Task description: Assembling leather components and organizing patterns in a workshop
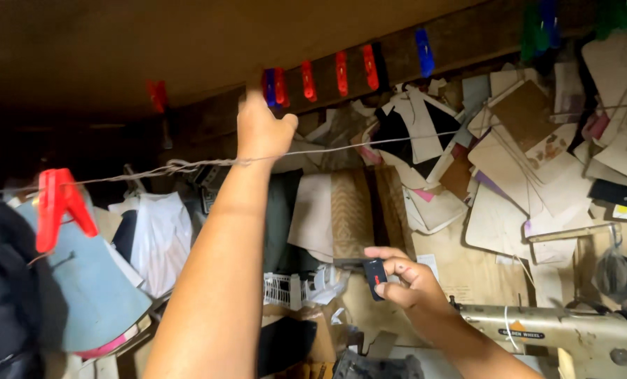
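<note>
Up at beam, left hand (261, 130) fingers curled by clothespins (306, 79), grasp unclear; right hand (405, 277) fingers pinching black tag (374, 278).

A small oval label (520, 334), dark with a pale rim, sits on the cream sewing machine (559, 330) at lower right of the frame; a small orange diamond sticker (518, 326) lies just above it. No packages, signs or screens show.

A dim workshop corner: a dark wooden beam (412, 52) runs overhead, carrying a row of red and blue clothes pegs (341, 74). Cardboard pattern pieces (531, 154) crowd the wall, above what seems a plywood panel (468, 270).
</note>
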